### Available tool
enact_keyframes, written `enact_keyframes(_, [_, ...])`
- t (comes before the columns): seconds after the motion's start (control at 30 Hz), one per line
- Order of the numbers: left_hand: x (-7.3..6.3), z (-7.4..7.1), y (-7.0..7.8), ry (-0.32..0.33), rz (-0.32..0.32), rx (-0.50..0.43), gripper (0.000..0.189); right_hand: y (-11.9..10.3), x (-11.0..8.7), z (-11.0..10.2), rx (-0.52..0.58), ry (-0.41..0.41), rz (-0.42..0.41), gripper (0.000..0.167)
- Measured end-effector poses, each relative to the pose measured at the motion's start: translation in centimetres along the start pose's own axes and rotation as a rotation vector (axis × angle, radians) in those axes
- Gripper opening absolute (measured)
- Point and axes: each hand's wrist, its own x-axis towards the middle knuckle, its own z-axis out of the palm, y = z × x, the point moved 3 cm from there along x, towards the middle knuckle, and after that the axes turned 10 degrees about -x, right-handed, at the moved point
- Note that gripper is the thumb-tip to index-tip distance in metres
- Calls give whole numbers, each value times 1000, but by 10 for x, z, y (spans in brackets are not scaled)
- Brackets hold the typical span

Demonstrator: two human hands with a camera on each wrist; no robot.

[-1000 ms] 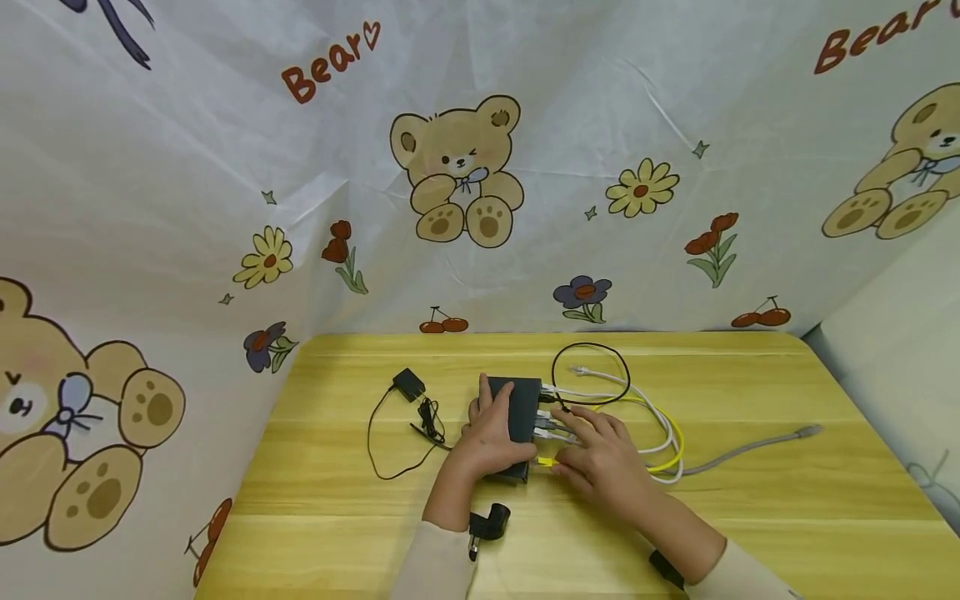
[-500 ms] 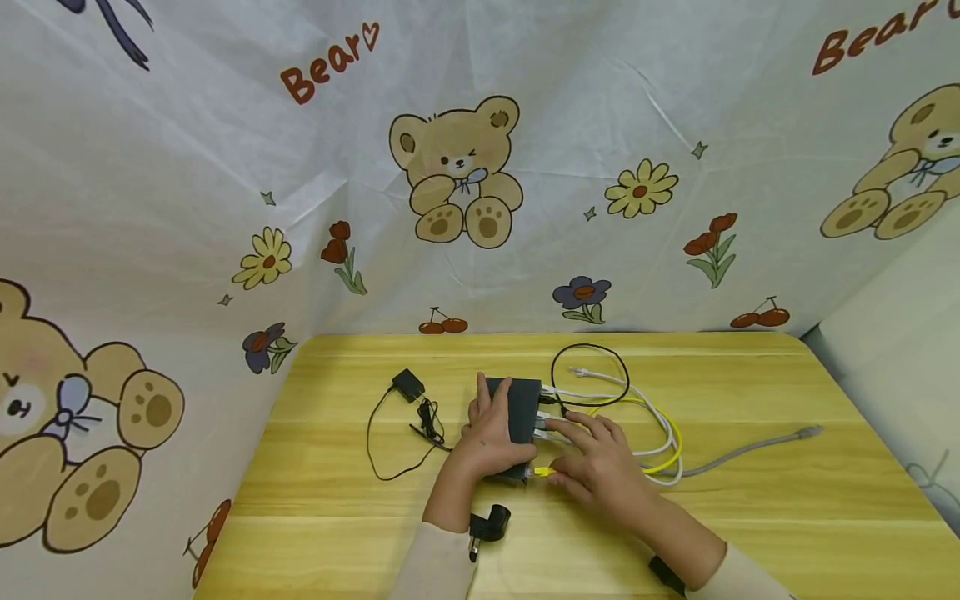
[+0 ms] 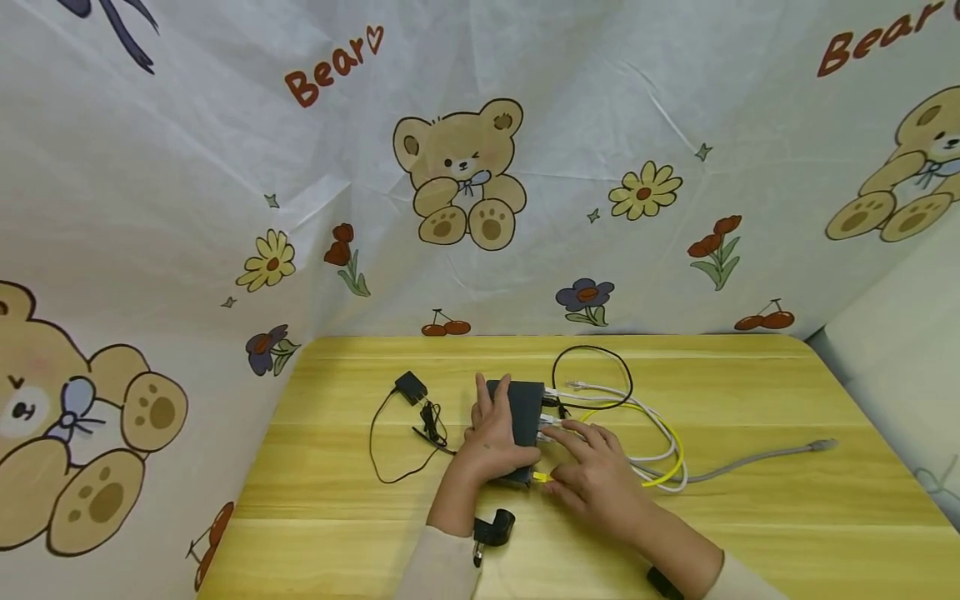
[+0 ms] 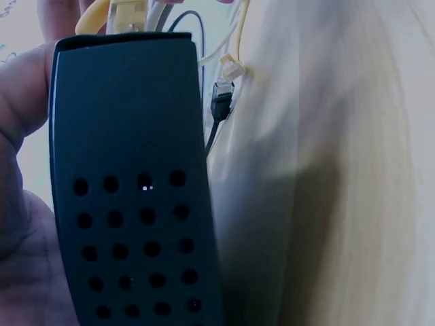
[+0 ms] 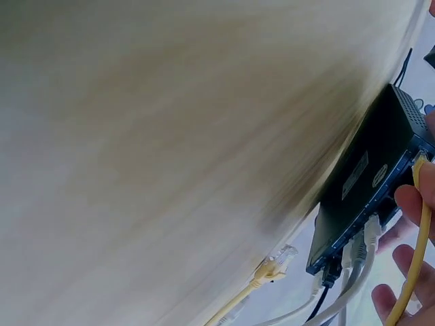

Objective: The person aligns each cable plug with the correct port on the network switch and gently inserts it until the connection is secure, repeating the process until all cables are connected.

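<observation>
A black network switch [image 3: 527,410] lies under my left hand [image 3: 489,443], which grips it with the thumb near the port side and the fingers across its top. In the left wrist view its vented end [image 4: 132,129] faces the camera. My right hand [image 3: 600,482] pinches a yellow network cable [image 5: 416,265] just behind its plug. That yellow plug [image 3: 541,477] is at the port nearest the front corner; how deep it sits I cannot tell. White and grey network cables [image 5: 370,234] and a black plug [image 5: 332,272] are in other ports.
Right of the switch lie looped white and yellow cables [image 3: 678,454] and a grey cable end [image 3: 822,445]. A black power adapter [image 3: 411,387] with its cord is at the left. A black angled plug [image 3: 495,528] lies by the left wrist. A loose yellow plug [image 5: 268,270] is nearby.
My right hand has moved a little toward the front with the yellow plug, which has come to the switch's front-corner port. The left hand keeps its hold.
</observation>
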Motion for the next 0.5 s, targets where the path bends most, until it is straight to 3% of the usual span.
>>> enact_keyframes(0.5, [-1,5,2,52,10,45,125,-4,-1,6,-40,-44,38,22])
